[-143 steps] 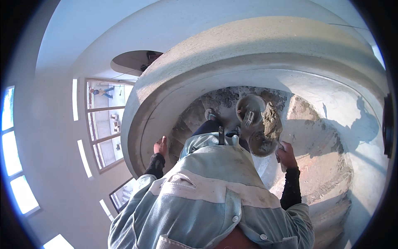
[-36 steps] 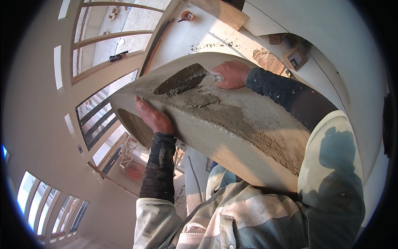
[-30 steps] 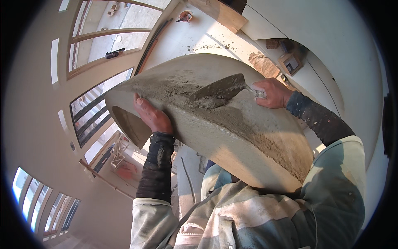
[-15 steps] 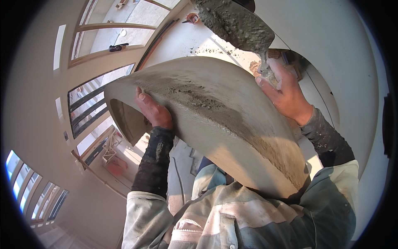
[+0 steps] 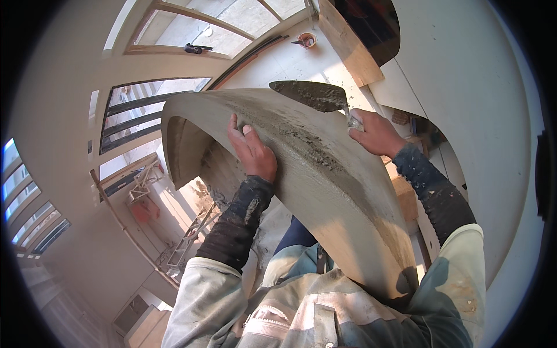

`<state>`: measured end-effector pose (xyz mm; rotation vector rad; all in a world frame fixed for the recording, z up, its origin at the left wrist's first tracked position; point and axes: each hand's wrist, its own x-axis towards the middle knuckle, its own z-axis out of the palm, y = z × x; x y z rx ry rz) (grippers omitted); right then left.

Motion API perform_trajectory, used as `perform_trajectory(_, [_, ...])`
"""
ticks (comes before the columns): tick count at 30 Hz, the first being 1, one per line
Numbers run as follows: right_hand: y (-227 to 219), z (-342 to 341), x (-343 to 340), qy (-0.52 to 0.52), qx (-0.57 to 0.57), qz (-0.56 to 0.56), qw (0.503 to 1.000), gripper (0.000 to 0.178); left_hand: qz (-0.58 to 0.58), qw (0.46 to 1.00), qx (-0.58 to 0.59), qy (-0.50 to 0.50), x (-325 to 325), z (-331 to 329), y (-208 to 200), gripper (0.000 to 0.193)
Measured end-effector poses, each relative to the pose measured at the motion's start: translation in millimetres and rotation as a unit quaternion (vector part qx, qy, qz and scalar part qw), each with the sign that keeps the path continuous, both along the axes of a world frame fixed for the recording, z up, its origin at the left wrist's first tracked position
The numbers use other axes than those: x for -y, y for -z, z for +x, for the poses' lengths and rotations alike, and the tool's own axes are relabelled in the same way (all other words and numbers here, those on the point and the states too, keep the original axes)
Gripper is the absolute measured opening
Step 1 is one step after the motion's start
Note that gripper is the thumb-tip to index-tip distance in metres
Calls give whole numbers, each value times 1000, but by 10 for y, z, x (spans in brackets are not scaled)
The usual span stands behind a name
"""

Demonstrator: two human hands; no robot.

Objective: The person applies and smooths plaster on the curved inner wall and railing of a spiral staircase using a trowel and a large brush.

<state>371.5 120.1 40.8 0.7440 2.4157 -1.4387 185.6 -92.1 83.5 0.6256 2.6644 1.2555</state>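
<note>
A curved, plaster-coated arch (image 5: 348, 217) spans in front of me. A strip of rough wet mortar (image 5: 304, 142) lies along its upper face. My left hand (image 5: 253, 155) rests against the arch's near edge, open, with its fingers stretched out and nothing visible in it. My right hand (image 5: 380, 134) is closed around the handle of a mortar-smeared pointed trowel (image 5: 313, 96). The trowel's blade points left over the far side of the arch. Whether the blade touches the surface I cannot tell. Fingers partly hide the handle.
An orange bucket (image 5: 306, 40) stands on the floor beyond the arch. A wooden board (image 5: 351, 43) lies at the far right of it. Barred window openings (image 5: 133, 110) and a long pole (image 5: 133, 229) are on the left. A pale curved wall (image 5: 464, 87) rises on the right.
The trowel has come down and nearer the arch, and its blade now shows at a flatter angle. My left hand has shifted slightly right along the edge. The whole view has tilted.
</note>
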Motion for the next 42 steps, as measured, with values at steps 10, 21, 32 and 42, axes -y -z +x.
perform_trajectory(10, [402,208,303,-31,-64,-58,996,38,38,999,36,-9,83,-3,80,59])
perform_trajectory(21, [-376,1458,148,-6,-3,-185,983,23,18,999,26,20,14,-51,101,61])
perform_trajectory(32, [-1418,2067,11,328,-71,-18,942,21,-158,961,-189,128,213,-331,325,45])
perform_trajectory(42, [-1900,2232,531,134,36,46,989,28,-162,956,-209,125,279,-496,485,49])
